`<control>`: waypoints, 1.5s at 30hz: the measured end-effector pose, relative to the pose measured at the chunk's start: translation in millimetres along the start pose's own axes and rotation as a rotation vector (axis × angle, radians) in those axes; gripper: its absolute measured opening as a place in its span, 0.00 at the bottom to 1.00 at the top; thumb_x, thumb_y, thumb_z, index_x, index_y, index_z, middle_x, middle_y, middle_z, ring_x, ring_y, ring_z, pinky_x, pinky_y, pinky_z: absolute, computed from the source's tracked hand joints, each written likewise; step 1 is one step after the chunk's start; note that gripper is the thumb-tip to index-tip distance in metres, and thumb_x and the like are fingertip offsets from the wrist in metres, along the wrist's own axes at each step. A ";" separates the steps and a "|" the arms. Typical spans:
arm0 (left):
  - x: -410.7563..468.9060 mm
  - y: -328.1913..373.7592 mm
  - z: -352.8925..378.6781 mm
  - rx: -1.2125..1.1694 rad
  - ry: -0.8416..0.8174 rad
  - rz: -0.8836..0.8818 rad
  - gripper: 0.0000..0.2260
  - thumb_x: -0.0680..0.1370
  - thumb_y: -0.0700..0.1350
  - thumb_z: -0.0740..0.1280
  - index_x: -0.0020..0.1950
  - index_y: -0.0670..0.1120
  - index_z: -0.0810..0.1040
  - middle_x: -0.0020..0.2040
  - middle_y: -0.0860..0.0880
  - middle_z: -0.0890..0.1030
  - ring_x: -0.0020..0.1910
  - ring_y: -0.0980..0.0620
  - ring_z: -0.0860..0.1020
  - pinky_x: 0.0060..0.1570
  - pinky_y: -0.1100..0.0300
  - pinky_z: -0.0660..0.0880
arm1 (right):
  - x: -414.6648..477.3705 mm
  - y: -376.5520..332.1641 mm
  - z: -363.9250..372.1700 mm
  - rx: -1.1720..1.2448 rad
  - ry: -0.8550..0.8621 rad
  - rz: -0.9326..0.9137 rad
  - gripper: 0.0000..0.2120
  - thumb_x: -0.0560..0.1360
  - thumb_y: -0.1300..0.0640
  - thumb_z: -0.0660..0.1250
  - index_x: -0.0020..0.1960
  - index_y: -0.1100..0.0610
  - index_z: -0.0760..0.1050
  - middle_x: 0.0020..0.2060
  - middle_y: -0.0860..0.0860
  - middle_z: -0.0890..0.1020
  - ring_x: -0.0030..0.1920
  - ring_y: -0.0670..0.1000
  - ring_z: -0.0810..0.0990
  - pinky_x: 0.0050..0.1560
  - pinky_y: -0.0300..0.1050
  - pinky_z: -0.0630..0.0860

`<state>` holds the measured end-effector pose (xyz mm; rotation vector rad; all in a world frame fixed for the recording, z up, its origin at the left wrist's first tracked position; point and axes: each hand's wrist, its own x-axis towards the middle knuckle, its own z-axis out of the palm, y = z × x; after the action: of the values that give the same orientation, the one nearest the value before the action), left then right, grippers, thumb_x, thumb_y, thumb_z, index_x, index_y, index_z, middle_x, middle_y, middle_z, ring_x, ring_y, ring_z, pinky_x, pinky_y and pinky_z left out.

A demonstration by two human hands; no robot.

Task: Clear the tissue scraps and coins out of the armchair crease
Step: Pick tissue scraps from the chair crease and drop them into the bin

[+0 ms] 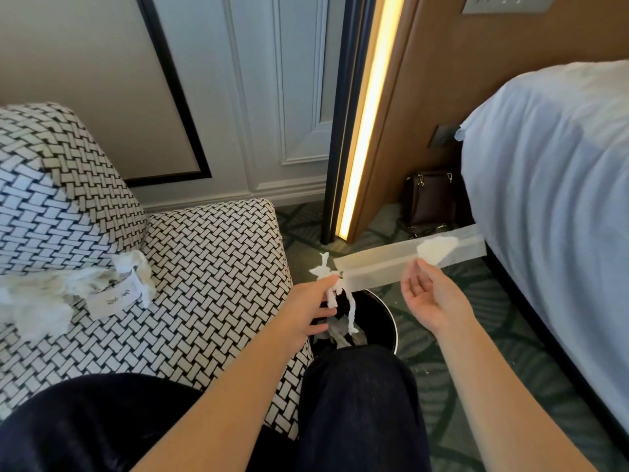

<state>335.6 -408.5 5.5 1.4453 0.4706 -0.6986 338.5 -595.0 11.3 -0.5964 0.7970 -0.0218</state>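
Dark-trousered knees (357, 386), then left hand (311, 306) pinching a stringy tissue scrap (321, 269) over the black bin (391, 321). Right hand (430, 296) is open, palm up, under a pale strip (381, 264); more tissue (44, 298) on the armchair (211, 260).

Ragged white tissue scraps (321, 269) aloft; crumpled heap (37, 301), seemingly tissue, on armchair (211, 253).

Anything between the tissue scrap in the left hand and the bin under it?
Nothing visible. The twisted white tissue scrap hangs from the left hand straight over the open round black bin; the pale translucent strip is higher, beside it.
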 end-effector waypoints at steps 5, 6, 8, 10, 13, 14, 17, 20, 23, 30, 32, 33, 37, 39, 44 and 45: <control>2.1 -7.1 -1.8 0.034 -0.054 -0.071 0.24 0.79 0.55 0.60 0.71 0.45 0.66 0.66 0.46 0.72 0.59 0.49 0.75 0.55 0.52 0.74 | 4.1 2.1 -10.7 -0.022 0.054 0.008 0.17 0.77 0.63 0.64 0.66 0.58 0.70 0.49 0.53 0.78 0.48 0.47 0.79 0.37 0.39 0.76; 2.3 -7.6 -2.6 0.048 -0.055 -0.075 0.24 0.79 0.56 0.60 0.71 0.45 0.66 0.66 0.46 0.73 0.59 0.49 0.75 0.54 0.53 0.74 | 5.1 2.5 -12.3 -0.032 0.058 0.002 0.17 0.77 0.63 0.64 0.65 0.59 0.70 0.49 0.53 0.78 0.48 0.47 0.79 0.38 0.40 0.76; 3.1 -7.6 -4.9 0.064 -0.060 -0.078 0.23 0.80 0.55 0.59 0.71 0.44 0.66 0.67 0.46 0.73 0.60 0.49 0.75 0.54 0.53 0.73 | 8.2 3.4 -15.1 -0.058 0.067 -0.013 0.16 0.77 0.63 0.64 0.65 0.59 0.70 0.51 0.53 0.79 0.50 0.48 0.79 0.39 0.40 0.76; 4.3 -7.6 -8.6 0.076 -0.054 -0.070 0.22 0.81 0.54 0.58 0.71 0.44 0.67 0.67 0.47 0.73 0.62 0.48 0.74 0.57 0.52 0.72 | 11.5 5.6 -17.7 -0.097 0.070 -0.047 0.17 0.77 0.63 0.64 0.65 0.58 0.70 0.53 0.53 0.79 0.52 0.48 0.79 0.40 0.40 0.77; 4.7 -8.5 -15.0 0.074 -0.025 -0.046 0.20 0.81 0.53 0.58 0.70 0.45 0.69 0.65 0.48 0.75 0.61 0.49 0.75 0.61 0.50 0.71 | 18.9 14.7 -24.0 -0.251 0.071 -0.134 0.14 0.77 0.63 0.64 0.63 0.58 0.72 0.56 0.53 0.79 0.54 0.48 0.79 0.47 0.41 0.77; 4.8 -9.0 -17.6 0.071 -0.016 -0.040 0.20 0.81 0.52 0.58 0.70 0.45 0.70 0.64 0.48 0.76 0.60 0.49 0.75 0.61 0.50 0.71 | 21.8 19.2 -26.5 -0.317 0.071 -0.171 0.14 0.77 0.63 0.65 0.62 0.59 0.72 0.57 0.54 0.79 0.55 0.48 0.79 0.51 0.41 0.76; 5.0 -10.8 -22.9 0.079 -0.001 -0.030 0.18 0.81 0.51 0.57 0.69 0.45 0.71 0.63 0.48 0.77 0.60 0.49 0.75 0.64 0.49 0.70 | 29.2 31.9 -35.2 -0.522 0.089 -0.263 0.14 0.75 0.64 0.67 0.60 0.60 0.75 0.56 0.54 0.79 0.57 0.50 0.78 0.60 0.43 0.74; 5.0 -12.8 -26.2 0.085 0.016 -0.033 0.18 0.81 0.51 0.57 0.69 0.46 0.71 0.63 0.48 0.77 0.60 0.50 0.76 0.64 0.49 0.70 | 32.1 40.8 -42.6 -0.730 0.040 -0.218 0.06 0.73 0.66 0.69 0.48 0.58 0.78 0.48 0.56 0.80 0.52 0.53 0.78 0.57 0.46 0.74; 5.2 -15.0 -28.4 0.081 0.021 -0.036 0.18 0.81 0.50 0.58 0.69 0.45 0.71 0.63 0.49 0.77 0.59 0.50 0.76 0.64 0.49 0.71 | 33.2 43.4 -47.6 -0.889 0.003 -0.153 0.10 0.70 0.65 0.72 0.48 0.54 0.76 0.49 0.54 0.79 0.52 0.53 0.78 0.59 0.48 0.74; -1.2 -15.4 -33.5 0.078 0.034 -0.046 0.18 0.81 0.49 0.58 0.69 0.45 0.70 0.62 0.49 0.77 0.59 0.50 0.76 0.62 0.51 0.72 | 26.1 32.0 -39.2 -0.931 -0.029 -0.170 0.16 0.75 0.58 0.69 0.62 0.55 0.75 0.57 0.53 0.80 0.60 0.52 0.77 0.67 0.52 0.70; -5.1 -14.4 -36.6 0.076 0.052 -0.038 0.18 0.81 0.49 0.58 0.69 0.45 0.71 0.60 0.50 0.78 0.57 0.51 0.77 0.61 0.52 0.72 | 21.5 29.7 -29.7 -0.947 -0.057 -0.191 0.13 0.75 0.58 0.68 0.60 0.55 0.76 0.56 0.52 0.80 0.58 0.51 0.78 0.66 0.51 0.71; -7.0 -13.4 -38.2 0.074 0.060 -0.033 0.17 0.81 0.49 0.59 0.69 0.46 0.71 0.59 0.50 0.78 0.57 0.51 0.77 0.60 0.52 0.72 | 18.6 29.3 -24.5 -0.962 -0.077 -0.200 0.13 0.75 0.58 0.68 0.59 0.55 0.77 0.55 0.52 0.81 0.57 0.51 0.79 0.66 0.50 0.71; -24.4 -4.8 -51.1 0.065 0.080 0.007 0.16 0.81 0.49 0.59 0.68 0.46 0.72 0.59 0.50 0.79 0.56 0.51 0.77 0.60 0.52 0.72 | 1.6 33.1 3.6 -1.037 -0.170 -0.248 0.11 0.76 0.57 0.67 0.58 0.55 0.77 0.54 0.52 0.82 0.55 0.48 0.80 0.62 0.46 0.74; -39.1 2.3 -63.0 0.066 0.101 0.046 0.16 0.81 0.49 0.59 0.67 0.46 0.72 0.58 0.51 0.79 0.55 0.52 0.77 0.59 0.53 0.72 | -11.6 39.9 21.6 -1.062 -0.227 -0.276 0.10 0.77 0.57 0.66 0.58 0.54 0.78 0.54 0.51 0.82 0.54 0.47 0.81 0.60 0.44 0.75; -80.3 22.0 -99.6 0.063 0.174 0.181 0.14 0.80 0.50 0.60 0.63 0.48 0.74 0.55 0.53 0.80 0.54 0.53 0.78 0.61 0.52 0.72 | -49.1 63.5 67.1 -1.119 -0.311 -0.352 0.09 0.77 0.57 0.65 0.57 0.54 0.78 0.53 0.51 0.82 0.53 0.47 0.81 0.61 0.45 0.74; -92.0 24.7 -113.3 0.047 0.201 0.219 0.13 0.80 0.50 0.60 0.63 0.48 0.75 0.55 0.53 0.80 0.54 0.53 0.78 0.61 0.52 0.72 | -59.8 72.9 78.8 -1.136 -0.344 -0.360 0.09 0.78 0.57 0.65 0.57 0.55 0.78 0.53 0.51 0.82 0.54 0.47 0.80 0.62 0.44 0.74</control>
<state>299.5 -283.3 75.5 1.5917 0.4445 -0.3938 335.0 -480.8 56.7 -1.7609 0.2918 0.2134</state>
